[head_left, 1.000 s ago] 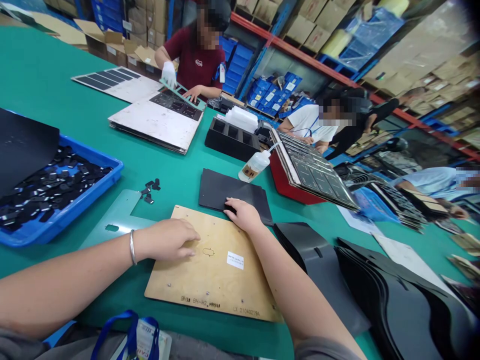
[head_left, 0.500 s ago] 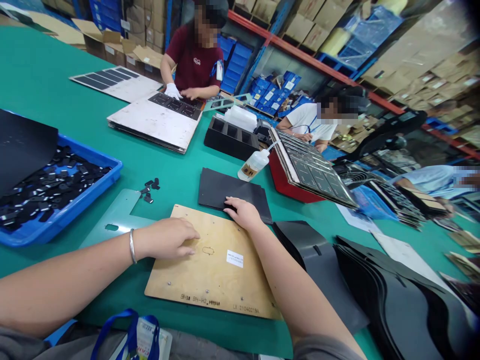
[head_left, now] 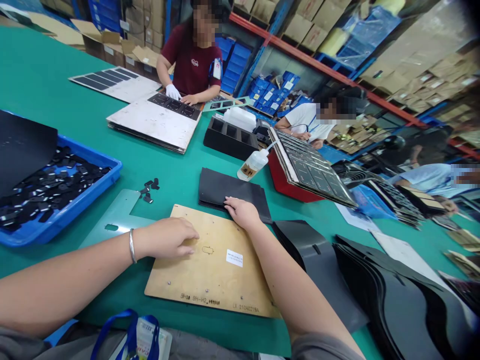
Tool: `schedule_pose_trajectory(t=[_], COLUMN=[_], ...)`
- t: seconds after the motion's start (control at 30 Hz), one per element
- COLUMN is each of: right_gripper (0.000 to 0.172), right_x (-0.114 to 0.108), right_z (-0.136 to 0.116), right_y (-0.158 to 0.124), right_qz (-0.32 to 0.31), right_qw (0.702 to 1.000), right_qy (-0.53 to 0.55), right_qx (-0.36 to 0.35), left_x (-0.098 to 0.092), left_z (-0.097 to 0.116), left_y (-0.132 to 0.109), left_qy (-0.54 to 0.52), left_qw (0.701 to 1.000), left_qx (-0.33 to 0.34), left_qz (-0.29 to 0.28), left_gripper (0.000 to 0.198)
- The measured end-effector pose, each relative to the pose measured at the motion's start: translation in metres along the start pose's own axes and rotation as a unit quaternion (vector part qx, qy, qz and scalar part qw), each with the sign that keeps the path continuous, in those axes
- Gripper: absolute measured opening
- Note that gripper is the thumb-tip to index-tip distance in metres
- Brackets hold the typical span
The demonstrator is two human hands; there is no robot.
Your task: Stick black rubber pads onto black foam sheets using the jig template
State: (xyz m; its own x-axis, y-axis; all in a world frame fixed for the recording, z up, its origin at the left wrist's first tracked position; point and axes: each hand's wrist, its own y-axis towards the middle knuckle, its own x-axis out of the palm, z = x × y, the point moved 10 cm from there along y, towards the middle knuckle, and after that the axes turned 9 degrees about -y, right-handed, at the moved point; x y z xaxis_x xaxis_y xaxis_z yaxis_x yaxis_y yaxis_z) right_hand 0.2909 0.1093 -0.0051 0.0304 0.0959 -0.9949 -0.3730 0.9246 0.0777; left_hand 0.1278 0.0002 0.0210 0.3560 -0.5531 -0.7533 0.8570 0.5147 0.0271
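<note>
A light wooden board (head_left: 210, 275) with printed lettering, small screws and a white label lies flat before me. My left hand (head_left: 172, 237) rests on its left part, thumb and fingers apart, beside a small outlined slot shape. At the board's far edge, my right hand (head_left: 242, 211) lies with fingers stretched over the near edge of a stack of black sheets (head_left: 228, 187). Nothing shows in either hand. Partly under my left forearm is a pale green plate (head_left: 112, 215) with a small cut-out. Several small black pieces (head_left: 150, 190) lie just beyond it.
A blue tray (head_left: 90, 195) of small black parts stands at left. A squeeze bottle (head_left: 253, 165) and a black compartment box (head_left: 228, 140) stand beyond the sheets. Curved black sheets (head_left: 397, 295) are piled at right. Co-workers (head_left: 191, 62) work across the green table (head_left: 150, 160).
My hands and the board stay in place. Across the table, the co-worker in dark red has shifted slightly, with the bare hand now lower on the dark panel.
</note>
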Motion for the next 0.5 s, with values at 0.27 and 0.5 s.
schedule_pose_trajectory(t=[0.27,0.5], right_gripper=[0.022,0.042], right_x=[-0.004,-0.026], right_z=[0.013,0.083], right_y=[0.004,-0.017], right_qz=[0.055,0.264], right_qw=[0.994,0.909], right_qy=[0.044,0.119], right_qx=[0.079,0.3], left_x=[-0.001,-0.002], left_z=[0.002,-0.002], left_y=[0.0,-0.001], left_qy=[-0.002,-0.02], left_qw=[1.0,1.0], left_qx=[0.003,0.005], left_qz=[0.003,0.014], left_gripper=[0.03,0.032])
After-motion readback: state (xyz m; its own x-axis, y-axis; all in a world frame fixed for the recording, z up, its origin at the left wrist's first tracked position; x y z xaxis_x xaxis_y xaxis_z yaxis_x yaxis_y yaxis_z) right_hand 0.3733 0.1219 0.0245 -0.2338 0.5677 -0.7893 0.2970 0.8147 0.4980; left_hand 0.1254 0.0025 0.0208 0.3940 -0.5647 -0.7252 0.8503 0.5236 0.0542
